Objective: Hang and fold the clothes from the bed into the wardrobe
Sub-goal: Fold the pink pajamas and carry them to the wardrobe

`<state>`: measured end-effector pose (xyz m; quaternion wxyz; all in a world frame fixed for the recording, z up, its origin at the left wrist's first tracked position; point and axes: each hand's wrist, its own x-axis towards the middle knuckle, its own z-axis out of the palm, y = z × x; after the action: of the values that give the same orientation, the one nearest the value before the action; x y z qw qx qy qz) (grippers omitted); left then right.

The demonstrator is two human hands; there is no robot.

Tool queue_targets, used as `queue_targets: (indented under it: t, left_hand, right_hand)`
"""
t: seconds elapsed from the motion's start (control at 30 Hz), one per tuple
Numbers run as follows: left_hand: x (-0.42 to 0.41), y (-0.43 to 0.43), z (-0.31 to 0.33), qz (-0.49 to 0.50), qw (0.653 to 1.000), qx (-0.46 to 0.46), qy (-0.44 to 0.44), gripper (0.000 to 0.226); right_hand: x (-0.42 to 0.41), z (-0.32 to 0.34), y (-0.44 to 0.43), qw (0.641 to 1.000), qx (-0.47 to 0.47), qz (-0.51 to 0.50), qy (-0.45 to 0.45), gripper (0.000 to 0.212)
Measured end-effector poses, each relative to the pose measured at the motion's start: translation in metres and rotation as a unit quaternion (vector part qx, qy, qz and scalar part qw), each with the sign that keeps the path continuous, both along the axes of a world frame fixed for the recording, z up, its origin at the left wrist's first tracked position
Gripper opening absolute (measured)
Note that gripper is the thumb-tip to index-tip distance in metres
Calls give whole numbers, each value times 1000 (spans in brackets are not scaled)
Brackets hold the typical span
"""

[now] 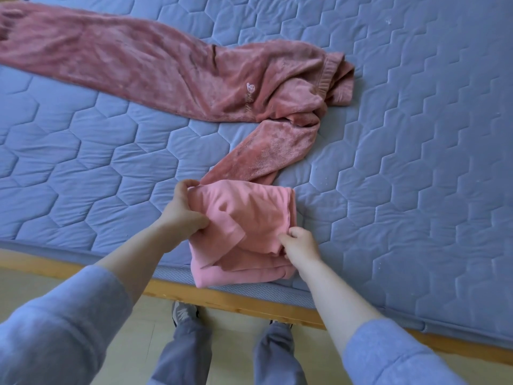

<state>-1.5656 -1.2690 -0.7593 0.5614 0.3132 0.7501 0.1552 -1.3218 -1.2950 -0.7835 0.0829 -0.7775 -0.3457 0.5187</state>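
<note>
**Pink garment (244, 218) lying folded at the very near edge of the bed**

You are standing on the floor (233, 351) against the wooden bed frame (249, 302). The garment's near fold is sitting right on the mattress (388, 162) border, just above that frame. That is the first risk: any pull toward you is likely tipping the stack off the edge and undoing the folds.

Your left hand (181, 211) is gripping the left side of the bundle, with the fingers curling over its far left corner and the thumb pressing in lower down. Your right hand (301, 241) is pinching the near right edge of the top layer, fingers closed tight on the cloth. Only that upper layer is looking caught there. The layers beneath are lying free, and a loose flap is sticking out at the near left. If you are lifting like this, the lower layers are probably sagging open and sliding apart, so a hand under the whole stack is looking safer.

Farther off, one leg of the dusty-rose fleece trousers (166, 76) is touching the bundle's far edge. I cannot tell whether its cuff is lying underneath. If it is, it is going to drag along with the lift. The rest of the trousers is stretching away to the far left, unfolded.
</note>
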Motion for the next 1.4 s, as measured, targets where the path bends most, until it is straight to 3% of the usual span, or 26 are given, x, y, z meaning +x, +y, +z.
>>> queue_targets:
  t: [0.13,0.3,0.47,0.53,0.63,0.7,0.77,0.87,0.93,1.07,1.17,1.3,1.4]
  left_hand:
    - [-3,-7,-5,-46,998,18,33,75]
    - [-6,-25,-11,-175,980,63,69,96]
    - [-18,-30,-17,-255,959,68,100,104]
    - [-19,-27,-19,-191,973,45,119,107]
    - [-6,-26,-16,72,989,-28,126,103]
    - [5,-31,-11,184,975,-65,107,79]
    - [14,-40,-6,223,970,-83,46,52]
    - [25,-55,1,238,964,-89,-83,35]
    - [25,-61,4,211,971,-55,-99,30]
    - [12,-67,6,105,994,-33,-29,40]
    - [12,-74,-3,24,998,-56,16,46]
    - [25,-80,-20,9,998,-39,49,51]
    - [22,-81,-26,25,997,-13,66,57]
  right_hand:
    - [27,2,-4,995,33,-92,-14,14]
    - [29,-7,-22,991,-7,67,-112,12]
    - [18,-10,-20,994,26,24,-99,10]
    - [16,-8,-21,997,34,7,-66,10]
    - [15,-7,-27,999,25,-33,-16,14]
    - [14,-6,-31,999,18,-40,-8,10]
    - [15,-6,-32,997,30,-70,3,6]
    - [16,-2,-31,990,52,-131,21,5]
    - [19,1,-30,985,58,-157,36,7]
    - [38,9,-34,966,56,-239,86,12]
    - [44,4,-44,965,26,-242,99,13]
    - [35,-17,-54,982,-1,-182,44,18]
    - [25,-19,-56,991,72,-96,-66,40]
